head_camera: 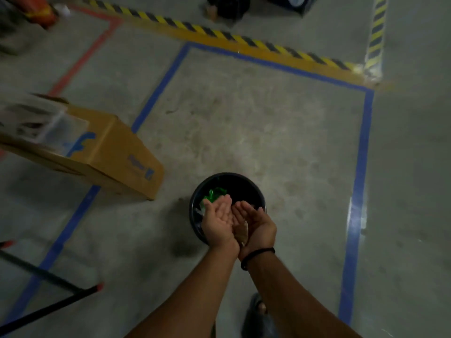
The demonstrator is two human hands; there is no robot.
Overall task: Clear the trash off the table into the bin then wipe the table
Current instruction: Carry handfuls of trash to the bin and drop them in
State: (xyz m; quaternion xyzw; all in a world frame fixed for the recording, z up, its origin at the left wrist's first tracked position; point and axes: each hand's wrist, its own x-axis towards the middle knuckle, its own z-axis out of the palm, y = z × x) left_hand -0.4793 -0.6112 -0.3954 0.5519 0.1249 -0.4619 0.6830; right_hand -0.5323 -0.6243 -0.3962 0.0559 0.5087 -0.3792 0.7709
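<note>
Floor: grey concrete floor (pixel 268 123) marked with blue tape (pixel 361 167) and a yellow-black hazard stripe (pixel 244 40); the tabletop itself is not in this head view, only what may be a dark frame leg (pixel 48 276) at the lower left edge.
Bin: a round black bin (pixel 244 181) stands on the floor inside the blue outline, near its lower middle, just right of a cardboard box (pixel 117 152) lying tilted.
Trash: a green wrapper (pixel 214 194) and some clear plastic (pixel 201 208) already lie inside the bin, toward its left wall; a pale scrap (pixel 243 231) sits in the gap between the two palms (too blurred to name).
Left hand: left hand (pixel 218 222) is palm-up over the bin's near rim, fingers (pixel 225 201) spread open, gripping nothing.
Right hand: right hand (pixel 256 224) cupped beside it and touching at the heel, fingers loosely curled, not clenched on anything; a black band (pixel 256 256) circles the wrist.
Progress: one load looks nearly tipped out, so the clearing step seems under way or close to finished. Whether more trash waits on the tabletop cannot be told.
Left to do: wiping, judging by no cloth in sight, appears not yet started.
</note>
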